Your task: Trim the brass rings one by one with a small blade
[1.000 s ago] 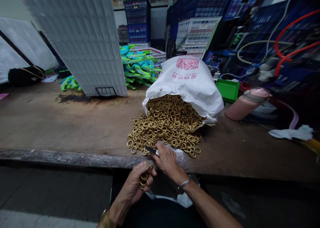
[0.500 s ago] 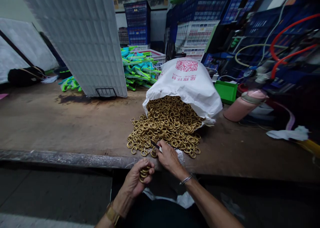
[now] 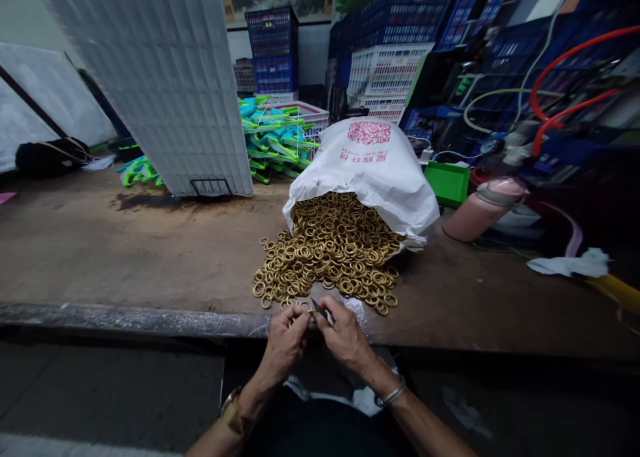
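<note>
My left hand [image 3: 285, 345] is closed on gold-coloured rings, most of them hidden by its fingers. One ring [image 3: 311, 313] shows at the fingertips, where both hands come together over the front edge of the workbench [image 3: 125, 243]. My right hand [image 3: 349, 337] grips a small knife [image 3: 318, 307], its dark pointed blade up against that ring. Just beyond my hands lies a heap of gold rings [image 3: 330, 257]. They spill from the mouth of a white sack [image 3: 370, 167] with red print, lying on its side.
A tall white padded panel [image 3: 165, 97] stands at the back left. Behind the sack are green and blue plastic parts [image 3: 275, 137] and stacked crates [image 3: 390, 70]. To the right are a green tray [image 3: 447, 182], a pink bottle [image 3: 480, 213] and red hoses [image 3: 550, 123].
My right hand has drawn the knife back from the heap towards me. My left hand has risen to meet it, and its fingertips now hold a ring at the blade.
</note>
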Action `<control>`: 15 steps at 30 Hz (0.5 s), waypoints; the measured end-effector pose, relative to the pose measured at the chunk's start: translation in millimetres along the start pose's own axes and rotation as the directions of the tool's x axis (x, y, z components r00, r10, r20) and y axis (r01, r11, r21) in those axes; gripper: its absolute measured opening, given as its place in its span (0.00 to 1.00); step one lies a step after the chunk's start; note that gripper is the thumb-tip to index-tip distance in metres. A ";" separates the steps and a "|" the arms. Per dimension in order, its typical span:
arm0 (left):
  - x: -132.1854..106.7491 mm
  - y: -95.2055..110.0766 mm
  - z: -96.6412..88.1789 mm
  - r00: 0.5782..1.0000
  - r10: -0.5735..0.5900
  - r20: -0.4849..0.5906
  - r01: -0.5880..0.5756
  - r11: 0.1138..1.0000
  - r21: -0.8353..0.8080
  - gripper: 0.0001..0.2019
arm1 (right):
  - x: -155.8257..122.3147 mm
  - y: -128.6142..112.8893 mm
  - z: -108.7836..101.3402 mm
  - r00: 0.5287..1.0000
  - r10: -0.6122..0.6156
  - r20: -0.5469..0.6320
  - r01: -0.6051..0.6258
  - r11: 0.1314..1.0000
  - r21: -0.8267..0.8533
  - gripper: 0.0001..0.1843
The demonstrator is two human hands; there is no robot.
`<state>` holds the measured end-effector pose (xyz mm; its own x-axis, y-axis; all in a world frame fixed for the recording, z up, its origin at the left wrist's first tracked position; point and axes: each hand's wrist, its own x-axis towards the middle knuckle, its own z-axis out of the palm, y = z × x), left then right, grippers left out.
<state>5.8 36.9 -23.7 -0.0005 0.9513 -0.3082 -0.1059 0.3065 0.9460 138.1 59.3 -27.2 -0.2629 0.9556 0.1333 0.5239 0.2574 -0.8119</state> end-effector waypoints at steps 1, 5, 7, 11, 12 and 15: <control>-0.2 0.5 0.4 1.000 0.018 -0.013 -0.018 1.000 0.018 0.14 | 0.2 -1.6 -0.3 1.000 0.026 0.006 -0.027 0.999 0.046 0.05; -3.3 4.7 2.9 0.983 0.183 -0.026 -0.180 0.978 0.107 0.10 | 2.0 -3.6 -0.2 0.979 0.174 0.106 -0.194 0.954 0.227 0.12; -5.2 7.3 4.7 0.969 0.248 0.004 -0.247 0.962 0.118 0.09 | 2.5 -3.0 0.8 0.958 0.225 0.175 -0.270 0.916 0.298 0.14; -6.7 7.6 5.8 0.998 0.027 0.060 -0.027 1.000 -0.006 0.11 | 3.2 -2.8 1.4 0.950 0.263 0.166 -0.306 0.891 0.336 0.14; -6.6 6.7 5.6 0.996 -0.041 0.083 0.045 0.998 -0.053 0.12 | 3.4 -3.2 1.0 0.956 0.255 0.142 -0.288 0.902 0.322 0.13; -6.6 4.0 4.8 0.984 -0.114 0.135 0.137 0.976 -0.171 0.13 | 4.3 -5.8 -1.0 0.973 0.208 0.101 -0.229 0.927 0.296 0.12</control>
<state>10.2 32.0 -17.4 0.1460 0.9058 -0.3977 -0.2733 0.4233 0.8638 134.8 62.0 -21.4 -0.2286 0.9687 -0.0971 0.3059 -0.0232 -0.9518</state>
